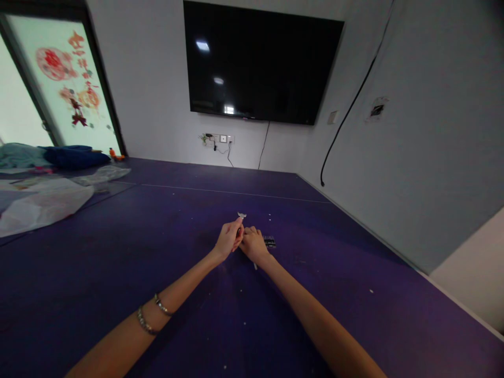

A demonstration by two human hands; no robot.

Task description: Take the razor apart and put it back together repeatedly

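The left hand was raised just above the purple surface, its fingers closed in a pinch on a small pale piece that stuck up past the thumb; the piece was too small to make out. Something dark showed at the palm side of that hand, too little of it to name. The right hand lay just beside it, back up, fingers curled in toward the left hand; whether they gripped anything could not be told, since the back of the hand hid them.

A dark strip with pale marks lay on the surface just right of the right hand, partly hidden by it. A thin white stick poked out below the right wrist. Two white bits lay beyond the right hand, and more specks were scattered nearer the person.

Two bracelets circled the left forearm. Well apart, at far left, lay clear plastic and blue cloth, near a door with red decorations. A black TV hung on the far wall above some sockets, and a black cable dangled at the right wall.
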